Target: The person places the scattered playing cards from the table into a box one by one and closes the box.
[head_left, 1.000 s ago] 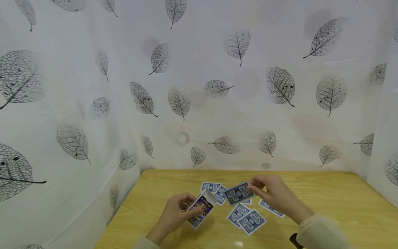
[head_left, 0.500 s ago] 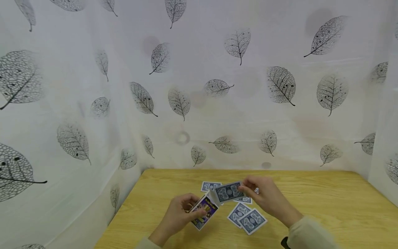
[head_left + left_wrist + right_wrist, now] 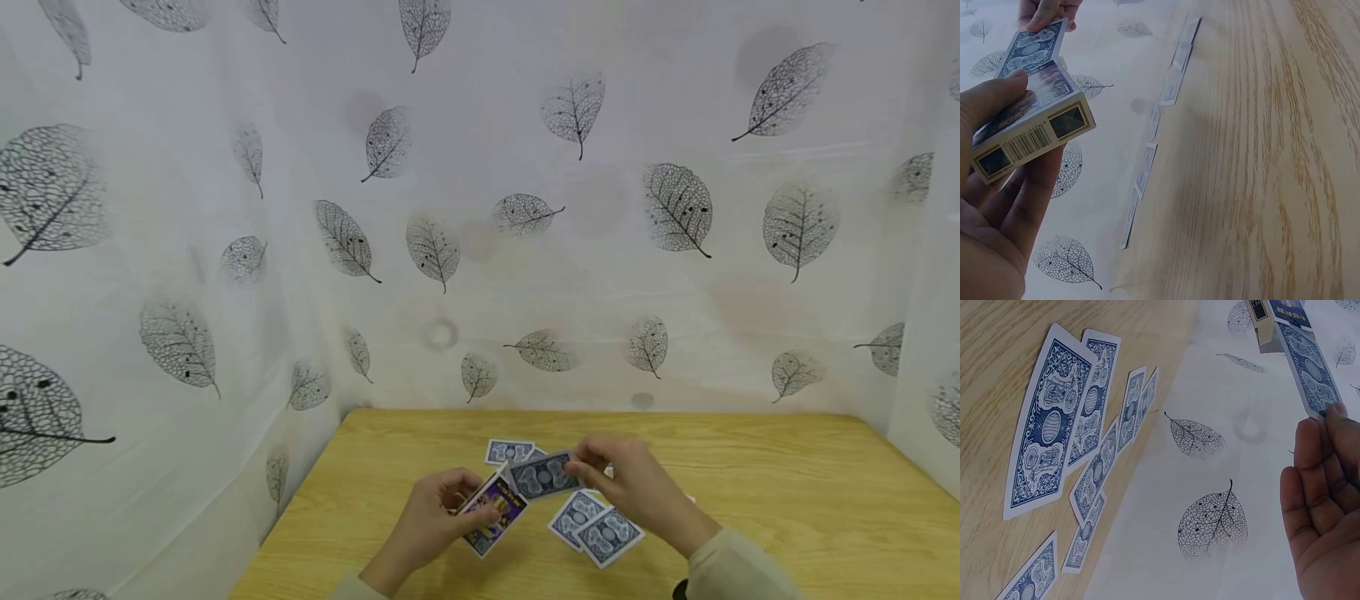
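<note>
In the head view my left hand (image 3: 435, 521) grips a purple card box (image 3: 491, 510), tilted above the table, thumb across its printed front. The box's barcode end faces the left wrist camera. My right hand (image 3: 630, 483) pinches one end of a blue-backed playing card (image 3: 543, 475). The card's other end is at the open mouth of the box; the right wrist view shows the card (image 3: 1311, 369) meeting the box (image 3: 1272, 325) there. How far it reaches inside is hidden. Below lie several face-down playing cards (image 3: 609, 535), some overlapping.
The cards lie spread on a wood-grain table (image 3: 795, 492), partly behind the hands. A pale curtain with leaf prints (image 3: 600, 275) hangs along the table's back and left edges.
My right hand has moved left and slightly down, bringing the pinched card to the mouth of the box. My left hand has shifted slightly right with the box.
</note>
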A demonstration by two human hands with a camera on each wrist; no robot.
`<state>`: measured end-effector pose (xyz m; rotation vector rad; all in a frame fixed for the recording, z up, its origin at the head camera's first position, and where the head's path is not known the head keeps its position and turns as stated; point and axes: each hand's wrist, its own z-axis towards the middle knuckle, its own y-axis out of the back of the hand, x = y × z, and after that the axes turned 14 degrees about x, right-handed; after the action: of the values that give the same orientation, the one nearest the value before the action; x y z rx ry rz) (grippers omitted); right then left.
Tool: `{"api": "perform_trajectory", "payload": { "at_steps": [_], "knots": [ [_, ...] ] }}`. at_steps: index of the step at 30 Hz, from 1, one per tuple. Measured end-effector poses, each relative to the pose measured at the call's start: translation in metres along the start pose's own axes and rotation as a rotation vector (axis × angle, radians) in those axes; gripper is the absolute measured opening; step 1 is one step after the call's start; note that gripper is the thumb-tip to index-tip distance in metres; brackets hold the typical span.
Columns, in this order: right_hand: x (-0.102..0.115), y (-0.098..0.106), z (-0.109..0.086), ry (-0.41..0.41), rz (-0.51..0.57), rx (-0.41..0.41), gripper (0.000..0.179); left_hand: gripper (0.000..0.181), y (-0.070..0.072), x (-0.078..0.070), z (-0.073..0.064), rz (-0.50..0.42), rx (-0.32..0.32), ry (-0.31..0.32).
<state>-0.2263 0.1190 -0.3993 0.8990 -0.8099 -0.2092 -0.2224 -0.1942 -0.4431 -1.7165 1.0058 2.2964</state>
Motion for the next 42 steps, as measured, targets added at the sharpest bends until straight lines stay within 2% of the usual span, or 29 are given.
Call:
{"api": "perform_trajectory", "payload": {
  "at_steps": [13, 23, 26, 33, 42],
  "knots": [
    [0.0, 0.0, -0.002, 0.051, -0.043, 0.021, 0.01, 0.022, -0.002, -0.003, -0.003, 0.048, 0.025, -0.017],
    [-0.001, 0.001, -0.001, 0.104, -0.005, 0.114, 0.009, 0.022, -0.006, 0.0, -0.003, 0.074, 0.051, -0.056],
    [0.001, -0.003, 0.0, 0.086, -0.008, 0.09, 0.008, 0.022, -0.006, 0.0, -0.002, 0.077, 0.048, -0.06],
    [0.007, -0.015, 0.007, 0.05, -0.071, -0.04, 0.015, 0.022, -0.005, -0.001, -0.003, 0.065, 0.03, -0.044],
    [0.018, -0.029, 0.015, 0.128, -0.079, -0.051, 0.02, 0.022, -0.005, -0.002, -0.003, 0.089, -0.004, -0.052]
  ]
}}
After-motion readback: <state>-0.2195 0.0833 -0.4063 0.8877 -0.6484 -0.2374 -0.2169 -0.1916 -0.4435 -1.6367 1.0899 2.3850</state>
